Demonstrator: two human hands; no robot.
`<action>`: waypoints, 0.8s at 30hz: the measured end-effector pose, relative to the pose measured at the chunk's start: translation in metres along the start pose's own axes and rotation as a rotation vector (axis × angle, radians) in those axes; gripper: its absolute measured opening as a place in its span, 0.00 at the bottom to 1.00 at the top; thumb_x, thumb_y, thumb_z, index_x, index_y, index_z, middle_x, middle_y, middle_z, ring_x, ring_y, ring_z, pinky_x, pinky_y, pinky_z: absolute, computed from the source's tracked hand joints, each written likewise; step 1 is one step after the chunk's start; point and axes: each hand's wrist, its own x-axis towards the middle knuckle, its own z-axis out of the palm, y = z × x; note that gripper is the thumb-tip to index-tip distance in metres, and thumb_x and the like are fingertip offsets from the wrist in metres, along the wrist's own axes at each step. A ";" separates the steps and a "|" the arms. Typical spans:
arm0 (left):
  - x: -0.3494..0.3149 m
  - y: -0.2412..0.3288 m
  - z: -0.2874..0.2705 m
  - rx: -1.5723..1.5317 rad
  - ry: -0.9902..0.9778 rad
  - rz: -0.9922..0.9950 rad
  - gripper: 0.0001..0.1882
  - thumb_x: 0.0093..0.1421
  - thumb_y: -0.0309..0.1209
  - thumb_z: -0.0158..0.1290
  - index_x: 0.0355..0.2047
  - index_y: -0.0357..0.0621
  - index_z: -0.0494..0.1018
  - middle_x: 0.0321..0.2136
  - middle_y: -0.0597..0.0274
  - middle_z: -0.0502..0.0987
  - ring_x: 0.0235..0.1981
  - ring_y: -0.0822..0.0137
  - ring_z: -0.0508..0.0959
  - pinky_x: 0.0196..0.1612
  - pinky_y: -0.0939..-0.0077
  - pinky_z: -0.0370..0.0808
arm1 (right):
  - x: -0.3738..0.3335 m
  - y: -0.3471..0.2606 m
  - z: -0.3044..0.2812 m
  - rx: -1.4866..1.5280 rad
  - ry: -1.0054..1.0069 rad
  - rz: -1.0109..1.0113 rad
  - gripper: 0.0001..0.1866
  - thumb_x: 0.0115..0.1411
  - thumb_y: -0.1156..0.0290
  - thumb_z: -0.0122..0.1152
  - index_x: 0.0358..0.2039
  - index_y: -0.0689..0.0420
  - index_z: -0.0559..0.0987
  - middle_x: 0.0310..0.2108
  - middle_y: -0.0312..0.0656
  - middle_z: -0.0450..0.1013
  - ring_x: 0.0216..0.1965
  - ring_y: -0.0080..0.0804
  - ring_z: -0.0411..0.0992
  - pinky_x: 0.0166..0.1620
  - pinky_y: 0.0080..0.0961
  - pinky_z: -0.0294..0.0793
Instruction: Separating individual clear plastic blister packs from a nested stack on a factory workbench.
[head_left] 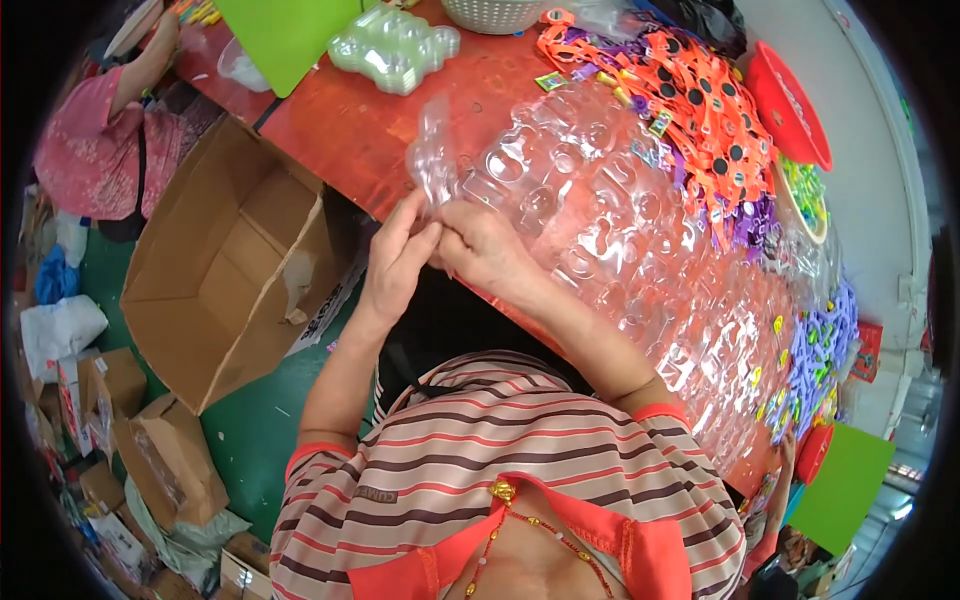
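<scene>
Both of my hands meet at the table's near edge, closed on a clear moulded plastic blister shell (432,158) that stands upright above my fingers, slightly blurred. My left hand (393,262) pinches its lower end from the left. From the right, my right hand (484,246) grips the same end, fingers curled in. Just beyond and to the right, many clear blister shells (610,215) are spread over the red table (335,130). A stack of clear shells (392,50) lies farther back.
An open cardboard box (225,265) stands to my left. Orange strap-like pieces (690,110) are heaped at the back right, purple ones (825,340) farther right. A red basin (790,105) leans by the wall. A person in pink (90,150) is at the far left.
</scene>
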 end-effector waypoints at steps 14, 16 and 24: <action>0.013 0.035 -0.038 0.829 0.124 0.168 0.26 0.52 0.23 0.43 0.53 0.40 0.68 0.36 0.43 0.76 0.38 0.43 0.77 0.42 0.57 0.75 | 0.002 -0.011 -0.002 0.108 -0.122 0.113 0.12 0.51 0.67 0.51 0.25 0.63 0.78 0.24 0.53 0.75 0.28 0.47 0.75 0.33 0.39 0.73; 0.014 0.012 -0.078 0.565 0.393 0.014 0.24 0.53 0.22 0.41 0.52 0.39 0.70 0.27 0.58 0.76 0.26 0.67 0.76 0.31 0.73 0.73 | -0.010 -0.019 -0.015 0.224 -0.187 0.154 0.11 0.51 0.68 0.52 0.23 0.62 0.78 0.21 0.46 0.73 0.26 0.35 0.74 0.32 0.30 0.71; -0.029 -0.031 -0.196 -0.333 0.899 0.007 0.19 0.57 0.25 0.49 0.50 0.37 0.66 0.31 0.54 0.75 0.29 0.65 0.75 0.30 0.74 0.75 | -0.049 -0.013 -0.188 0.159 0.560 -0.023 0.09 0.54 0.73 0.48 0.28 0.65 0.74 0.24 0.41 0.69 0.24 0.26 0.66 0.34 0.23 0.68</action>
